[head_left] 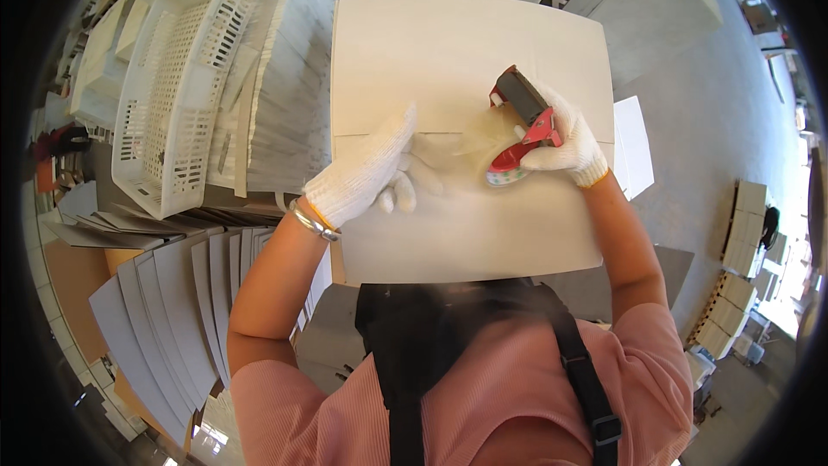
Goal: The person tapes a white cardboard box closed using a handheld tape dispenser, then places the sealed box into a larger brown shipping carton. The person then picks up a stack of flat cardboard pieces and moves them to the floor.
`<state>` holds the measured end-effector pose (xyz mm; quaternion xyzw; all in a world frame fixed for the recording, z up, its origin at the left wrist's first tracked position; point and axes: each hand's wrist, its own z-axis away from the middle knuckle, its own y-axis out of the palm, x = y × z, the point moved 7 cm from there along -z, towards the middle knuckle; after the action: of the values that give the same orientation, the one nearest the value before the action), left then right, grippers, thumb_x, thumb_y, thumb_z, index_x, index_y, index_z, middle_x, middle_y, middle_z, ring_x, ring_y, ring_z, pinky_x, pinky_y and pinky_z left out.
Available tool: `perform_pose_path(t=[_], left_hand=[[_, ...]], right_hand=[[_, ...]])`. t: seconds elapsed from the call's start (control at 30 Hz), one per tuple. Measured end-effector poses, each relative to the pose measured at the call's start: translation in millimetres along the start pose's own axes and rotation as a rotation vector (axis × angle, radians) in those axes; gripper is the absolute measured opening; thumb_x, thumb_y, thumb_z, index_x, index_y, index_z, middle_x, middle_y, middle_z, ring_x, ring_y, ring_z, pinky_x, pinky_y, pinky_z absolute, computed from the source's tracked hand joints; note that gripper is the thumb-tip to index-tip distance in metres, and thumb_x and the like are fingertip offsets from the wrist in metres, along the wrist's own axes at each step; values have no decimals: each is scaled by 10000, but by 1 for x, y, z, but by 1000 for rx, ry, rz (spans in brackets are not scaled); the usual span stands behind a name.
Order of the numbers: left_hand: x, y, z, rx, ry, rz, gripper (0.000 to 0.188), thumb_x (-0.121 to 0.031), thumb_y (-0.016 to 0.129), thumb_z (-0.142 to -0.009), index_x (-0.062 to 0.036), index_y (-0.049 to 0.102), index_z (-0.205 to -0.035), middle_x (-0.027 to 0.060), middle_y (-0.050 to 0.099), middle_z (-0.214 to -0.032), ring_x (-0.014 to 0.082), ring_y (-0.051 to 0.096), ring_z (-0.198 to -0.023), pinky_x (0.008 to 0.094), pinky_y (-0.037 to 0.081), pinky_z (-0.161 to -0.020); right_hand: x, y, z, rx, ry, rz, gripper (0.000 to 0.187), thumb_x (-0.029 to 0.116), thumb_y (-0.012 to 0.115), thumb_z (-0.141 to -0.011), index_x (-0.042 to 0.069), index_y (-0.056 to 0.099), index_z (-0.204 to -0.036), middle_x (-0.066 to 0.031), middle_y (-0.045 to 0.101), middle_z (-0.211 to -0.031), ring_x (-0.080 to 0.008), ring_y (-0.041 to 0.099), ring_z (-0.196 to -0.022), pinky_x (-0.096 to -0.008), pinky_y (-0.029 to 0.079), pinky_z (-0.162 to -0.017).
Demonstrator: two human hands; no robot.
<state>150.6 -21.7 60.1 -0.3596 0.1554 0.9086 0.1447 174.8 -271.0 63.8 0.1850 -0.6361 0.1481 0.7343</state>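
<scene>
A pale cardboard box [466,43] sits in front of me, its top flaps meeting at a seam across the middle. My right hand [571,145], in a white knit glove, is wrapped round a red and grey packing tape dispenser [539,127] above the right half of the box. Something clear and yellowish, apparently tape, shows beside the dispenser, blurred. My left hand [366,171], gloved the same way, is over the left part of the seam with its fingers stretched out and nothing in it. Whether it touches the cardboard I cannot tell.
A white perforated plastic basket [220,30] stands at the far left beside stacked pale sheets [297,78]. Several grey cardboard sheets [177,293] lean upright near my left elbow. A white sheet [634,148] juts out right of the box. Stacked cartons [729,311] stand farther right on the floor.
</scene>
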Motion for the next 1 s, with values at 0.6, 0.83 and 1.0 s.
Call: perform_pose_path(t=[0.6, 0.83, 1.0], left_hand=[[-38, 44, 2, -81, 170, 65, 325, -354, 659, -952, -102, 623, -750, 16, 601, -614, 84, 490, -469, 227, 306, -428], [-51, -9, 29, -233, 256, 67, 302, -308, 675, -937, -82, 624, -745, 18, 612, -646, 85, 537, -539, 227, 394, -499], [-23, -37, 20, -231, 320, 8, 300, -310, 685, -922, -36, 689, -798, 37, 660, -731, 97, 587, -649, 249, 461, -612]], right_hand=[[13, 3, -4, 87, -180, 73, 978, 110, 859, -658, 29, 429, -1534, -97, 636, -1330, -193, 642, -1133, -355, 503, -1021], [3, -10, 4, -175, 15, -133, 1007, 21, 734, -590, 35, 417, -1546, -60, 643, -1262, -142, 630, -1009, -298, 524, -914], [15, 0, 1, -223, 6, 49, 1017, 28, 700, -582, 28, 398, -1554, -95, 614, -1287, -135, 606, -940, -278, 525, -809]])
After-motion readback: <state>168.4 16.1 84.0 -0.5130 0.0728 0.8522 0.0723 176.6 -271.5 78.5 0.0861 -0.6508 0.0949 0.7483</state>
